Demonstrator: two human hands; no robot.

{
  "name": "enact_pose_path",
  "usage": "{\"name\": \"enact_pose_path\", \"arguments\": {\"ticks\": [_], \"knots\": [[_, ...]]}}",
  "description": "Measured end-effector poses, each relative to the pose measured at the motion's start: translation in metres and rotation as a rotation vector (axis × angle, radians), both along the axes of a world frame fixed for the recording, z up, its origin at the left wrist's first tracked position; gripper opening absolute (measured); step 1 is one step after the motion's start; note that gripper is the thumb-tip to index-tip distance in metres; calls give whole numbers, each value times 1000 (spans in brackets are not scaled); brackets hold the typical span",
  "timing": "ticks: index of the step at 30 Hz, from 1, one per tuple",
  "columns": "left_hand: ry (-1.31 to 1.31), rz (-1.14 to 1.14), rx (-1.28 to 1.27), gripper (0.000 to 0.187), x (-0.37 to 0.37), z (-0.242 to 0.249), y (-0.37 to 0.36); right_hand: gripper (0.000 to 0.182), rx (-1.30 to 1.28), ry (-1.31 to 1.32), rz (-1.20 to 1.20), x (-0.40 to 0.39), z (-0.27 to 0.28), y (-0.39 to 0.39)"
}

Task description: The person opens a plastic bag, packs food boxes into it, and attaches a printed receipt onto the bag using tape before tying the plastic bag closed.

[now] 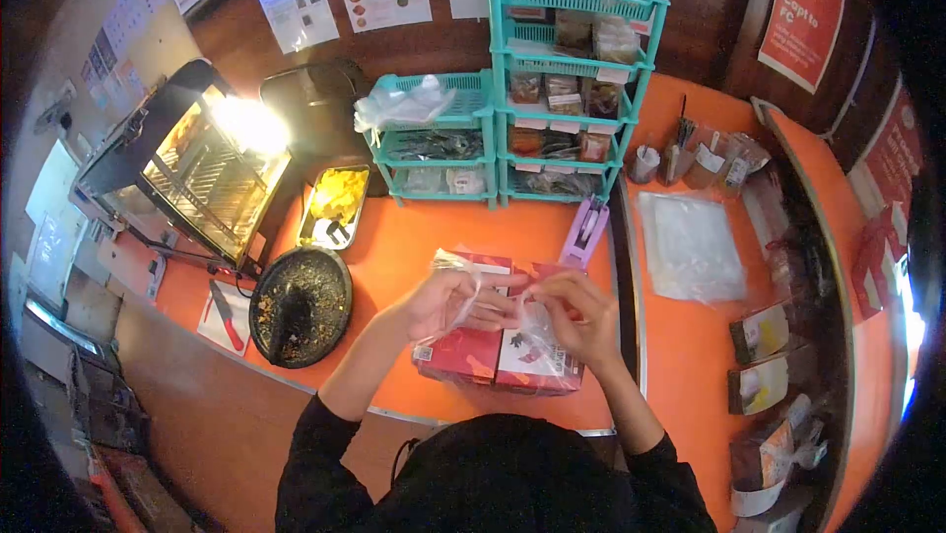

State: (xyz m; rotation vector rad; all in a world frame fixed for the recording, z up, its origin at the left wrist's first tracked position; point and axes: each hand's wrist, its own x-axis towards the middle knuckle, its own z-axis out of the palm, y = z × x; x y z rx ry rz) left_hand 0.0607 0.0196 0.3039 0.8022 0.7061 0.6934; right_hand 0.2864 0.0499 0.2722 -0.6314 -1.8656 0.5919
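Clear plastic bag, thin and crumpled, sits pinched between the person's two hands above the red boxes on the orange counter. Its long axis runs roughly from one hand to the other, left to right across the counter, with a loose end trailing toward the left and up, away from the grip; which end is the mouth I cannot tell.

Far to the left of the grip stands a lit glass oven, and nearer, still left and slightly below, a dark round stone mortar with a red-handled knife just beside it on a white sheet. Above and left of the grip lies a small metal tray holding yellow food.

The left hand has its fingers curled closed on the left part of the bag, thumb pressing against the film. The right hand meets it closely, fingertips narrowed onto the same film, so both hands hold the bag and nearly touch each other. The boxes lie directly under the grip, side by side.

Behind the grip rise turquoise shelf racks filled with packets. A purple tool lies just above and right of the hands. Further right, a flat stack of clear bags rests on the counter, well apart from the grip.
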Motion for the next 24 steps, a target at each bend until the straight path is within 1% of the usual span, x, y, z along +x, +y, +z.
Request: {"name": "enact_pose_path", "arguments": {"ticks": [2, 4, 5, 7, 8, 10, 11, 13, 14, 16, 17, 19, 20, 22, 24], "knots": [[-20, -27, -27, 58, -4, -1, 2, 13, -30, 47, 17, 1, 0, 0], [115, -72, -26, 53, -5, -5, 3, 11, -99, 51, 83, 3, 1, -2], [121, -75, -26, 53, -5, -9, 4, 11, -100, 57, 80, 2, 0, -2], [181, -29, -22, 45, -2, -18, 4, 10, -118, 43, 99, 0, -1, -3], [185, -33, -21, 45, -1, -15, 2, 10, -117, 47, 95, 0, -1, -2], [308, -16, 75, 33, -1, -6, -1, 12, -37, 35, 114, -1, -3, -1], [315, -20, 74, 33, -1, -6, -2, 12, -38, 43, 110, -2, -5, -1], [485, 92, 269, 22, 0, -10, -8, 16, 53, 17, 151, -5, -8, -2], [486, 93, 265, 22, 3, -8, -12, 16, 49, 18, 154, -5, -6, -3], [1005, 230, 528, 14, 12, 3, -22, 17, 51, -84, 88, -7, 2, -5], [1007, 233, 524, 14, 19, 11, -27, 17, 49, -83, 92, -7, 4, -5], [1557, 284, 727, 11, 34, 28, -38, 16, 67, -98, 60, -9, 7, -5], [1557, 285, 725, 11, 38, 31, -43, 16, 67, -98, 62, -10, 10, -4], [1617, 509, 1020, 11, 45, 33, -50, 12, 90, -100, 38, -11, 15, -4], [1610, 541, 1045, 9, 48, 37, -49, 11, 57, -93, 60, -11, 16, -5]]}}
